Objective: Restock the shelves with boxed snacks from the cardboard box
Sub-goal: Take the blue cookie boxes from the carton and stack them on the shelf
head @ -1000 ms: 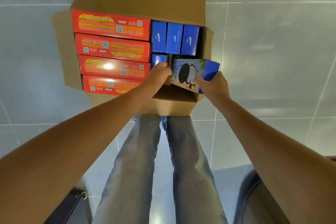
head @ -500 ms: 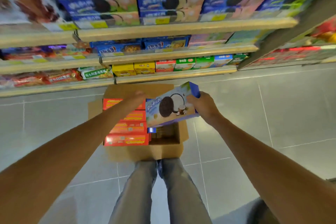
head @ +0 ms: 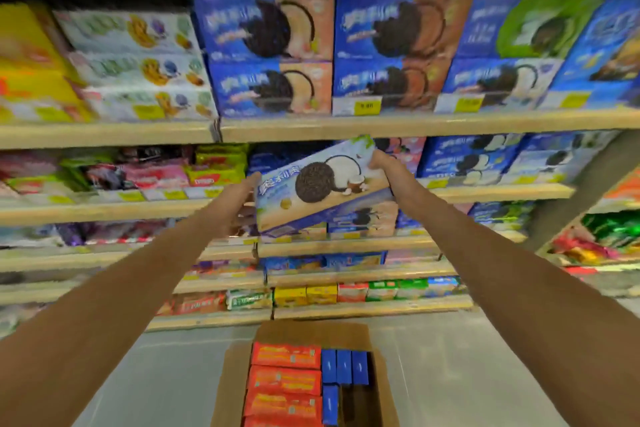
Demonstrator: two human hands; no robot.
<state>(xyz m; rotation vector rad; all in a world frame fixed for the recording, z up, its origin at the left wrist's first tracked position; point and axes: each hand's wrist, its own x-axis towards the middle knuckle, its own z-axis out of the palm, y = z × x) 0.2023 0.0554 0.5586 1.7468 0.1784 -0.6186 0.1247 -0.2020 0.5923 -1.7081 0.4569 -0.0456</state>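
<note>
I hold a blue cookie box with a dark sandwich cookie and a coconut printed on it, tilted up to the right in front of the shelves. My left hand grips its left end and my right hand grips its upper right end. Below, on the floor, the open cardboard box holds several red-orange boxes on the left and small blue boxes on the right, with an empty gap at its front right.
Wooden shelves with yellow price tags fill the view. The upper shelf carries stacked blue cookie boxes and white biscuit boxes. Lower shelves hold mixed packets. A second shelf unit angles in at the right. Grey tiled floor surrounds the cardboard box.
Both hands lifted the cookie box out of the cardboard box and raised it to the middle shelves. My view swung up from the floor to the shelving.
</note>
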